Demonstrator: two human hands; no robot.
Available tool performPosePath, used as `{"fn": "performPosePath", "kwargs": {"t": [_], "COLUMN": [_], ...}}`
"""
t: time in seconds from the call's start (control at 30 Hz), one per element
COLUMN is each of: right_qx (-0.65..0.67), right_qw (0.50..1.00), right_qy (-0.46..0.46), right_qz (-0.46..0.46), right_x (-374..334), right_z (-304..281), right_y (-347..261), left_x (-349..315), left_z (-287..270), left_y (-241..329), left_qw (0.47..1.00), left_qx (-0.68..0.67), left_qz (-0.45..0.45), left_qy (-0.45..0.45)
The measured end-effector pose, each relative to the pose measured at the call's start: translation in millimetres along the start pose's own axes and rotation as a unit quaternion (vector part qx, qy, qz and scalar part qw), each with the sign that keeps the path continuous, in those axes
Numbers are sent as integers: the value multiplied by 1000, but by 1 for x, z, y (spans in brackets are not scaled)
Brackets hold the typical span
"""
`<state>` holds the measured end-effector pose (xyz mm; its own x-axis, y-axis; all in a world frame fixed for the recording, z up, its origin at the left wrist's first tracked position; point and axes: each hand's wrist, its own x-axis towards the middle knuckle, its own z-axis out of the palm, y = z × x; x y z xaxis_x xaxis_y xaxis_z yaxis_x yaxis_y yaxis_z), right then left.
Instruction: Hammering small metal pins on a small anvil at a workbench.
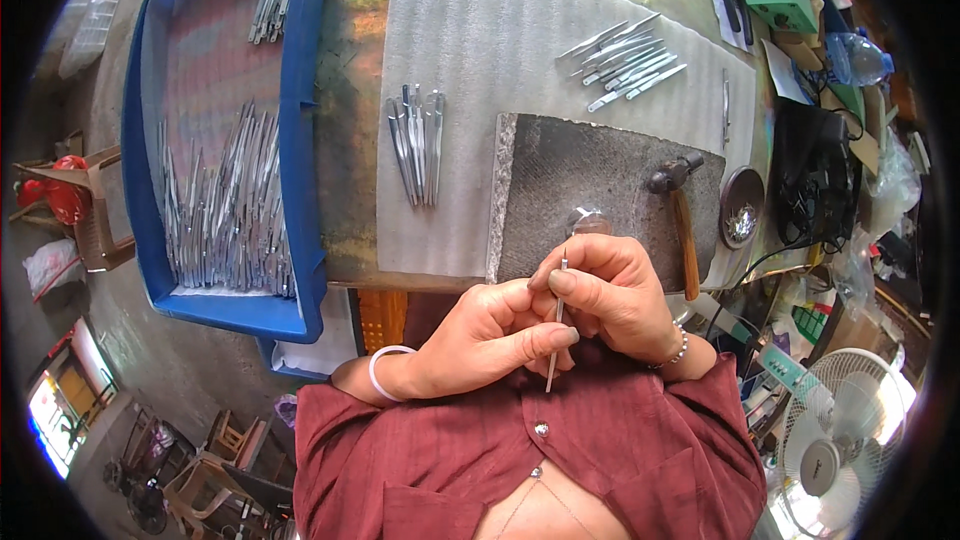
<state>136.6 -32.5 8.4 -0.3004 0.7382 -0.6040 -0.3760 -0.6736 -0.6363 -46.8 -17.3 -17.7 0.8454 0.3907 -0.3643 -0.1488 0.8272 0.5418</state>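
Note:
Close in front of my chest, both hands hold one slim silver metal tool (559, 312), slanted nearly upright. Its thin tip points away from me and its lower end sticks out below my fingers. My left hand (495, 330) is closed round its lower part. My right hand (612, 292) pinches the upper part between thumb and fingers. Just beyond my right hand, a small round shiny object (590, 222) rests on a dark slab (575, 165), partly hidden by the fingers. A hammer (684, 230) with a wooden handle lies at the slab's right side.
Similar metal tools lie in a left bundle (415, 150) and a right pile (628, 60) on white foam (470, 30). A blue tray (305, 155) holds many more. Right of the slab are a round dish (727, 205) of small metal bits and a black bag (808, 170). A fan (838, 440) stands lower right.

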Motion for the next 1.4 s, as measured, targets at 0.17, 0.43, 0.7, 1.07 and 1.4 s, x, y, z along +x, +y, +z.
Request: {"fn": "performPosePath", "kwargs": {"t": [0.17,0.43,0.7,1.07,1.4], "right_qx": [-2,11,40,59,95], "right_qw": [1000,1000,999,996,991], "right_qy": [-4,-17,-20,-30,-3], "right_qz": [3,-19,-5,-55,-97], "right_x": [-1,-8,-10,-12,-19], "right_z": [0,-8,-14,-20,-18], "right_y": [3,11,7,13,10], "left_x": [-1,1,7,11,4], "left_z": [4,12,13,19,18], "left_y": [0,-1,-2,-2,-6], "left_qw": [999,999,999,997,998], "left_qx": [-20,27,11,54,17], "left_qz": [-26,-25,-43,-38,26], "left_qy": [13,27,25,32,57]}}
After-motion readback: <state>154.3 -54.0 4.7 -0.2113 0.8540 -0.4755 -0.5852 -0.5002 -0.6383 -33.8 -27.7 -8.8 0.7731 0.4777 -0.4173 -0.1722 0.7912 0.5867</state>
